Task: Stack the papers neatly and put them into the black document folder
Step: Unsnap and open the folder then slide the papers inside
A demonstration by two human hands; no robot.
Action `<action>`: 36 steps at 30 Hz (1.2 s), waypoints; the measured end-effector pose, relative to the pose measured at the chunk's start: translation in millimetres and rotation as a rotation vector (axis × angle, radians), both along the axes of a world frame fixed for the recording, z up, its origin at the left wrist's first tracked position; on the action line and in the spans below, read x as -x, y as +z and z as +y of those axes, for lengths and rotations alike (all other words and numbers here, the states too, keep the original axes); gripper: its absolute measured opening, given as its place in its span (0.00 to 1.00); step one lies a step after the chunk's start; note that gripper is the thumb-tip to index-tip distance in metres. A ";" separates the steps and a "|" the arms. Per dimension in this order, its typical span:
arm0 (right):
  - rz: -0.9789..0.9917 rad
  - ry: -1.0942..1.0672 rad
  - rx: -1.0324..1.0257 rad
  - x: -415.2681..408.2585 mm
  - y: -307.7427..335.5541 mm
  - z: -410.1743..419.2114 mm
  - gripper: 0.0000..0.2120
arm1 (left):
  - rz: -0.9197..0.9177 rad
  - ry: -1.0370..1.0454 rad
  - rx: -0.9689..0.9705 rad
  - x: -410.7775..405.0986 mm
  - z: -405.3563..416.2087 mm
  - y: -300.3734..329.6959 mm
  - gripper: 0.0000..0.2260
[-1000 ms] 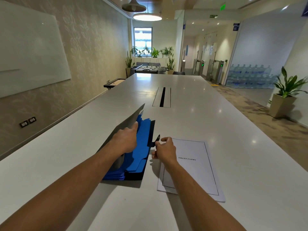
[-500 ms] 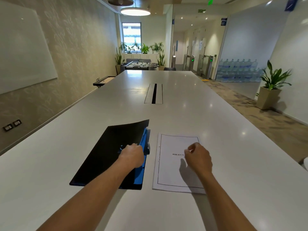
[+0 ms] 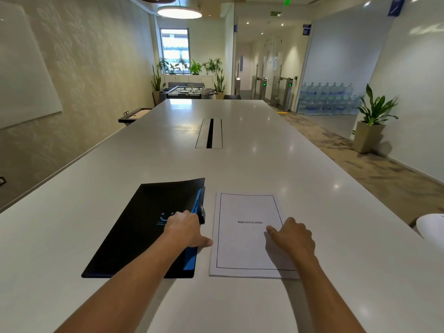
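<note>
The black document folder (image 3: 134,236) lies closed on the white table (image 3: 240,164), with blue dividers showing along its right edge. My left hand (image 3: 185,227) rests on the cover at that edge, fingers curled over it and thumb pointing right. Just right of the folder lies a squared stack of white papers (image 3: 242,248); its top sheet reads BIBLIOGRAPHY inside a black border. My right hand (image 3: 292,239) sits on the stack's right half, fingertips touching the top sheet and gripping nothing.
A cable slot (image 3: 209,133) is set into the table farther ahead. A white rounded object (image 3: 431,227) pokes in at the right table edge. A potted plant (image 3: 371,121) and stacked water bottles stand on the floor to the right.
The folder's cover, held up a second ago, has come down nearly flat under my left hand. My right hand left the folder's elastic band and moved right onto the papers.
</note>
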State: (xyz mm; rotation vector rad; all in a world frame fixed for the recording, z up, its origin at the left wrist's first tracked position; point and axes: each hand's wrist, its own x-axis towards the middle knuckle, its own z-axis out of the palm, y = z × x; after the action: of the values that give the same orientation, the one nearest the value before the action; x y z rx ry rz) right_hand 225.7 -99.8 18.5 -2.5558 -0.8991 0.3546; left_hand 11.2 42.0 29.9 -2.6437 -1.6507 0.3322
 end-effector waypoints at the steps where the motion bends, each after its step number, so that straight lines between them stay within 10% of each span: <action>1: 0.010 -0.001 -0.005 0.0 0.5 1.3 0.25 | 0.010 0.001 -0.001 -0.3 -0.4 0.9 0.31; 36: 0.520 -0.081 -0.299 -27.9 7.4 21.0 0.29 | 0.045 0.024 -0.011 -2.5 2.2 -4.3 0.31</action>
State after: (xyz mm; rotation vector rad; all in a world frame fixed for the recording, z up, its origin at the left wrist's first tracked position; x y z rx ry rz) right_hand 253.6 -78.8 25.9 -2.0702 -0.5968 0.7542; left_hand 13.7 44.2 25.6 -2.5909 -1.6677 0.3786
